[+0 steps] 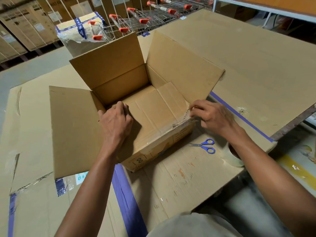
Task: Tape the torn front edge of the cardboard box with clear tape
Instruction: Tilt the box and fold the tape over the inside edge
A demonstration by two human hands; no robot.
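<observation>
So the cardboard box (136,106) is sitting open on a work table (256,69) covered in flattened cardboard, flaps up and out. The front flap (153,113) is folded down into the box, and the torn front edge (179,124) is running along the near side toward the right corner.

Looks like the taping is already well underway. There's shiny clear tape (171,129) lying along that edge, wrinkled and a bit messy near the right corner, where the cardboard is looking ragged. The right hand (212,117) is working that corner, fingertips pinched together on the tape end, probably pressing or folding it over. The left hand (116,118) is resting inside the box, fingers curled loosely on the folded flap, not gripping anything, just holding it steady I think.

The scissors (204,145) are lying on the table just in front of the box, and the tape roll (235,158) is sitting near them, half hidden under the right forearm.

My guess: mostly smoothing left, maybe one more strip toward the left end, which I can't really see whether it's covered.
</observation>
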